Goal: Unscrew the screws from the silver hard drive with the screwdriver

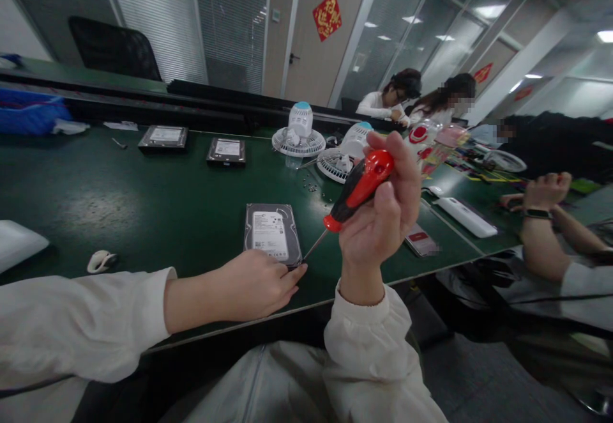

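Note:
A hard drive (269,232) with a white label lies flat on the green table in front of me. My left hand (253,284) is closed at its near edge, fingers curled against the drive and the index finger reaching to the near right corner. My right hand (383,212) grips a screwdriver (360,190) by its red and black handle. The tool slants down to the left, its thin shaft meeting that same corner beside my left fingertip. Whether a screw sits under the tip is too small to tell.
Two more hard drives, one farther left (163,137) and another (227,151), lie behind. Small screws (312,187) are scattered near white fan parts (299,135). A phone (421,240) and white case (467,217) lie right. A blue bin (31,111) stands far left; other people sit right.

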`<state>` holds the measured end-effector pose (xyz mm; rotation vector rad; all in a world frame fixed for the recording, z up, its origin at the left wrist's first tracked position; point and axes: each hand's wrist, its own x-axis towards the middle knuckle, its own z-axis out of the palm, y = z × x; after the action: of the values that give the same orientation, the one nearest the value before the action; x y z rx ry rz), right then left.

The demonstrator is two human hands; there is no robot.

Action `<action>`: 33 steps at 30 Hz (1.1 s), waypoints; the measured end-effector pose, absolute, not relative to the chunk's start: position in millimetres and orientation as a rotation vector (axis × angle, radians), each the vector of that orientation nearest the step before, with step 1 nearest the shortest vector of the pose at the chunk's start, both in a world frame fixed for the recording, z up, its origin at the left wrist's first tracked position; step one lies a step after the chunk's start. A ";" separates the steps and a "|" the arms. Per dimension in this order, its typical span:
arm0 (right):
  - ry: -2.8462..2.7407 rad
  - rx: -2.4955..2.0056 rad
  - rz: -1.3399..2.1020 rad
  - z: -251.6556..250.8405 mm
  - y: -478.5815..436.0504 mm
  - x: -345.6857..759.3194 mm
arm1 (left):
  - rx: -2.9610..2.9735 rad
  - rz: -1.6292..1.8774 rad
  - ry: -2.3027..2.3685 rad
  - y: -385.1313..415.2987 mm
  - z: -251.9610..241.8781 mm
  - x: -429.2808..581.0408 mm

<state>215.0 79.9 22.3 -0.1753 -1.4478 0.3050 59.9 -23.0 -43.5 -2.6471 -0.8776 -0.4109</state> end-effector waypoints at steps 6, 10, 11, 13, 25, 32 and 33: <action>-1.416 -0.104 0.265 22.3 80.9 214.9 | -2.616 -0.418 -0.840 -22.7 -43.0 60.1; -1.403 -0.139 0.284 22.2 79.7 214.3 | -2.621 -0.430 -0.840 -22.8 -42.3 59.9; -1.417 -0.135 0.302 22.4 79.3 214.0 | -2.628 -0.428 -0.847 -22.9 -42.4 59.8; -1.454 -0.127 0.323 22.8 78.5 214.1 | -2.639 -0.418 -0.865 -23.2 -43.0 59.5; -1.434 -0.117 0.317 19.9 83.2 214.6 | -2.637 -0.382 -0.845 -23.4 -40.6 60.0; -1.399 -0.195 0.260 22.9 78.0 214.7 | -2.648 -0.385 -0.870 -23.9 -40.8 60.1; -1.400 -0.158 0.265 23.2 78.4 214.9 | -2.650 -0.385 -0.871 -23.9 -40.7 60.1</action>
<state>214.9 78.4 23.2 -0.1584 -1.3999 0.2651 60.1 -23.9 -40.7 -2.6501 -0.8707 -0.3849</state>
